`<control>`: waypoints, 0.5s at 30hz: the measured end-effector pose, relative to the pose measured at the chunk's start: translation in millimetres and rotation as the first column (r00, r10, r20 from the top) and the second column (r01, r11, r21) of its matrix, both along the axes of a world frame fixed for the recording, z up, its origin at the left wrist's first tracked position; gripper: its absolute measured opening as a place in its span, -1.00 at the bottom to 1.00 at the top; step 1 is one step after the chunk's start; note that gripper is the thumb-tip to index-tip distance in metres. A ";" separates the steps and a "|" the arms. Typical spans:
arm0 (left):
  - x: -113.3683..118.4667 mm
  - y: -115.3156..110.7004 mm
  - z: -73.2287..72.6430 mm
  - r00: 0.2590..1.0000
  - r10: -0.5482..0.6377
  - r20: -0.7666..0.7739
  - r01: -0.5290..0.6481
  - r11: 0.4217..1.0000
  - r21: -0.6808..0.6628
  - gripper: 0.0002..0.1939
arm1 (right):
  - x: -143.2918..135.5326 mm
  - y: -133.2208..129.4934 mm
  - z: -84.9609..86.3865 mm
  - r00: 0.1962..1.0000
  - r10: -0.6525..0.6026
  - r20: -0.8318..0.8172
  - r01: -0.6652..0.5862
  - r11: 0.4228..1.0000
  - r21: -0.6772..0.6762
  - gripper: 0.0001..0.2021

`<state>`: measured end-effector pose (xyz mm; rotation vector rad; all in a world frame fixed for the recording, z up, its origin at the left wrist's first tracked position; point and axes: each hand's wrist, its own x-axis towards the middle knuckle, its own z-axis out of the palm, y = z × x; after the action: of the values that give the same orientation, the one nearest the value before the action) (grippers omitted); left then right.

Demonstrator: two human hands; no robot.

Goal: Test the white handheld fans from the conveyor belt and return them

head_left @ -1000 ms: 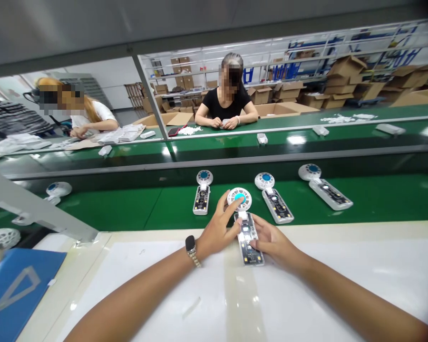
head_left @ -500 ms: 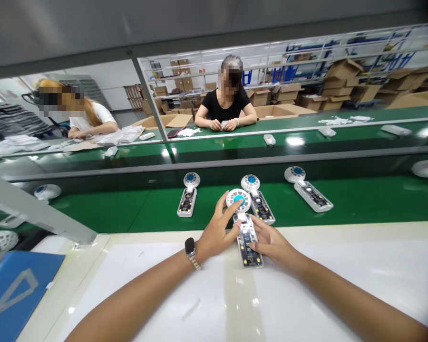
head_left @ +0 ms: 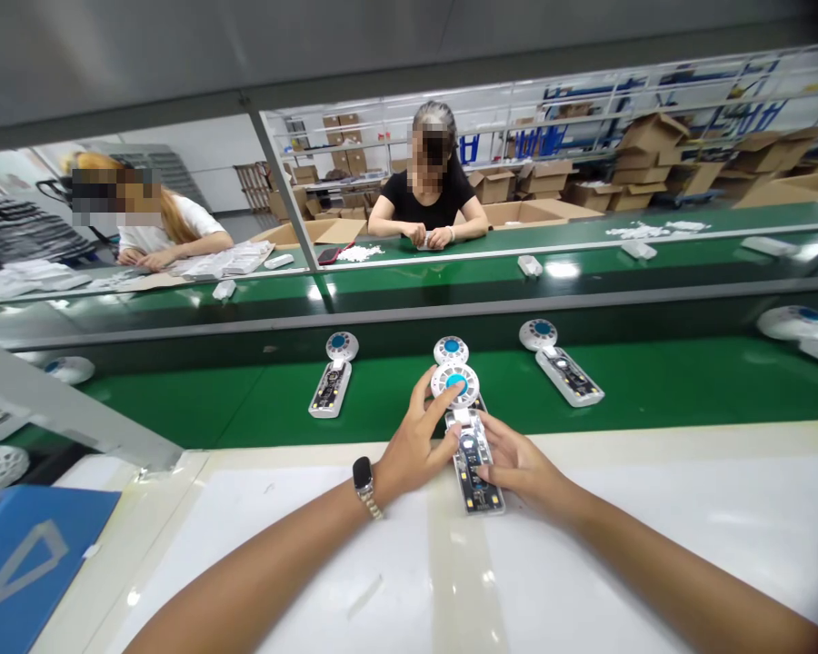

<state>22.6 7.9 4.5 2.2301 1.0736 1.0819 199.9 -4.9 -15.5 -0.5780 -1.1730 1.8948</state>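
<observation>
Running across the view, the green belt (head_left: 259,404) carries several fan units (head_left: 328,392), one partly hidden behind the unit in hand. In front lies the pale worktop (head_left: 586,554). The right hand (head_left: 526,461) and the left hand (head_left: 419,438) both grip the held fan unit (head_left: 473,454) where worktop and belt meet; whether it rests on the worktop or is lifted, I cannot tell. It looks light and stiff, an easy load for either of the hands.

Its long casing (head_left: 498,510) seems to be smooth plastic, perhaps slippery; the side edges, where the right fingers hold, offer the surest grip. The circuit board (head_left: 478,498) faces up and is probably delicate, so thumb pressure there is best kept gentle. The round fan head (head_left: 453,368) looks rigid, but its thin spokes may crack if squeezed; the rim suits better. The narrow neck (head_left: 462,416) is likely weakest and wants support at both ends.
</observation>
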 end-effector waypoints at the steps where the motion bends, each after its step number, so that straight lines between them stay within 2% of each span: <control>1: 0.1 -0.1 0.2 1.000 -0.002 0.005 0.002 1.000 0.003 -0.50 | 0.3 0.3 0.1 1.000 0.005 -0.002 -0.005 1.000 0.003 -0.33; 6: 1.2 -1.3 3.2 1.000 0.001 0.001 -0.001 1.000 0.002 -0.51 | 0.1 0.4 1.7 1.000 0.014 -0.027 -0.014 1.000 0.011 -0.37; 9: 1.7 -0.6 3.6 0.999 0.036 0.027 -0.036 0.999 -0.008 -0.48 | 0.0 0.6 4.5 0.998 -0.033 -0.051 0.032 0.999 -0.017 -0.38; 11: 1.0 1.8 0.9 0.992 0.093 0.082 -0.089 0.995 -0.042 -0.44 | 1.5 3.7 6.3 0.992 -0.124 -0.037 0.122 0.991 -0.058 -0.40; 13: -1.0 6.4 -4.2 0.977 0.170 0.128 -0.156 0.981 -0.113 -0.43 | 4.0 11.9 6.5 0.965 -0.261 0.035 0.263 0.962 -0.079 -0.41; 15: -3.9 12.5 -10.6 0.958 0.251 0.139 -0.223 0.956 -0.188 -0.43 | 6.5 25.7 4.4 0.914 -0.381 0.139 0.388 0.922 -0.021 -0.41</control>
<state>18.6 20.5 -6.1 1.8803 1.3345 1.1959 206.4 20.9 -11.1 -0.9034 -1.0084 1.5674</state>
